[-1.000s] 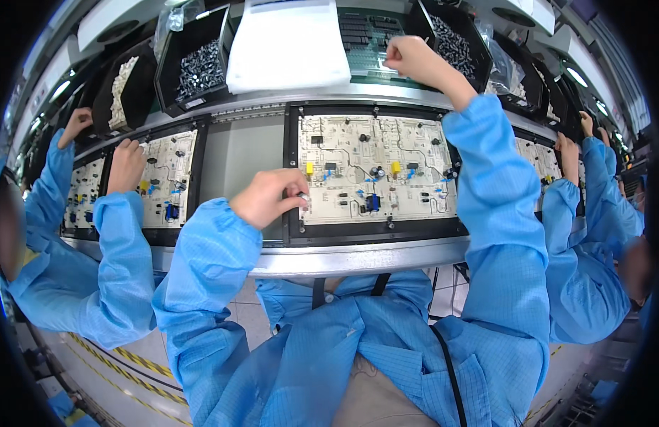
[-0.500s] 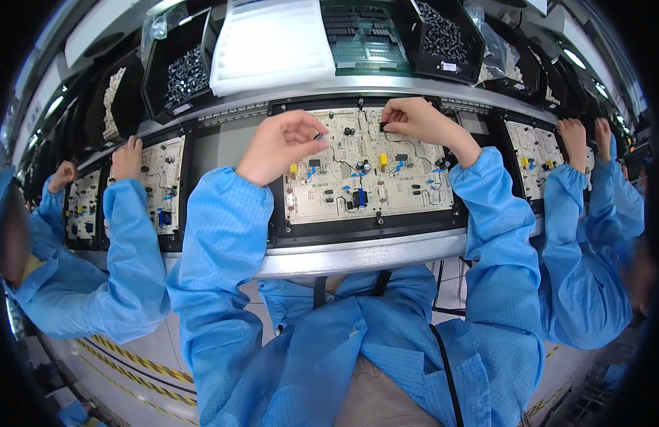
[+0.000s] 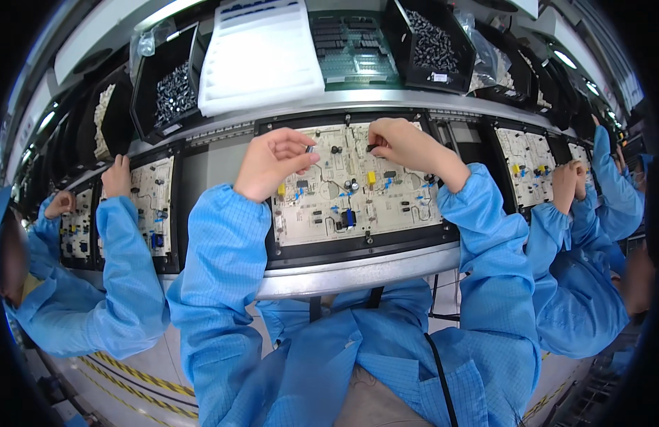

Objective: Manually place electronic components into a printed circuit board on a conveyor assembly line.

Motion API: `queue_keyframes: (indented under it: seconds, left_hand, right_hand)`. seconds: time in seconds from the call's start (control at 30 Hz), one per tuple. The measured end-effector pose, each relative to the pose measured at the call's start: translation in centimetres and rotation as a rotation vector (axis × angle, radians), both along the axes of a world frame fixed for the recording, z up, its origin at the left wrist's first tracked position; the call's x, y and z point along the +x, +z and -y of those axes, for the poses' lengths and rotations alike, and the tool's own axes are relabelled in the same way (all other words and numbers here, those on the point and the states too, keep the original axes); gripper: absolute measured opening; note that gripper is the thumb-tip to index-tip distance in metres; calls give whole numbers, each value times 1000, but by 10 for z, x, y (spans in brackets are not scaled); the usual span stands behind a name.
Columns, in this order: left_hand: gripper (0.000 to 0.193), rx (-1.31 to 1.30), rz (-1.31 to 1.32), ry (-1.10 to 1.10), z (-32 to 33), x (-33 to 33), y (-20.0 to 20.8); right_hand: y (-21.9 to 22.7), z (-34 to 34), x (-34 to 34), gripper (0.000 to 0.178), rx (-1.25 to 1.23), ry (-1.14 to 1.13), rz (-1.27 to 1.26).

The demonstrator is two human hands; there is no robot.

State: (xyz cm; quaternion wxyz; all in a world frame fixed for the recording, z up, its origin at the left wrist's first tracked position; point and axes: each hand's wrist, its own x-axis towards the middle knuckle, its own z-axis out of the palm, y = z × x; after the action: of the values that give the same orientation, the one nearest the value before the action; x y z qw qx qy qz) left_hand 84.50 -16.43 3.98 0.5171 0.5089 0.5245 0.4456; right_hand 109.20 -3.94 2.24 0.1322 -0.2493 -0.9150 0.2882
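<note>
A cream circuit board (image 3: 301, 226) in a black frame (image 3: 386, 248) lies before me, fitted with yellow, blue and black parts. Over its upper left edge is my left hand (image 3: 272, 162), thumb and fingers pinching a small dark capacitor (image 3: 310, 149) with a silvery end. My right hand (image 3: 409, 148) reaches down to the board's upper middle. Its fingertips close on a small black component (image 3: 373, 149), mostly covered by the fingers. Whether that component touches the board I cannot tell. A pair of black capacitors (image 3: 336, 150) stands on the board between my hands.
Beyond the rail (image 3: 237, 115) stand a black bin of capacitors (image 3: 174, 96), white foam trays (image 3: 262, 64), a green transparent tray with black parts (image 3: 354, 53) and another capacitor bin (image 3: 432, 43). Co-workers at both sides handle similar boards (image 3: 151, 185).
The whole view has shifted, so the board and bins sit lower and slightly left. Both my hands keep their pinch over nearly the same board spots. The right co-worker's hands have come down and together.
</note>
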Motion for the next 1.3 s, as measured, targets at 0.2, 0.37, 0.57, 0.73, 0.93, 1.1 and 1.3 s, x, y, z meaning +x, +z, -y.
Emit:
queue_keyframes:
  seconds: [0.2,0.37,0.57,0.73,0.93,1.1,1.3]
  left_hand:
    - [23,37,-22,72,7,0,-4]
    - [24,1,-61,-8,-2,11,0]
    - [21,-27,-179,-50,9,21,7]
    - [22,104,-341,-177,25,73,21]
    - [19,167,-407,-279,35,118,-1]
    - [20,525,-798,-290,26,159,-18]
    - [16,474,-922,-260,14,173,-34]
  right_hand:
    - [35,-68,10,16,182,-184,-304]
    - [2,-210,65,18,470,-598,-57]
    - [-11,-226,54,14,661,-486,126]
    - [-19,-232,80,16,688,-593,-97]
    - [0,-194,96,16,342,-716,-357]
    - [-10,-175,90,16,418,-690,-425]
    - [-12,-144,97,18,-376,-594,-884]
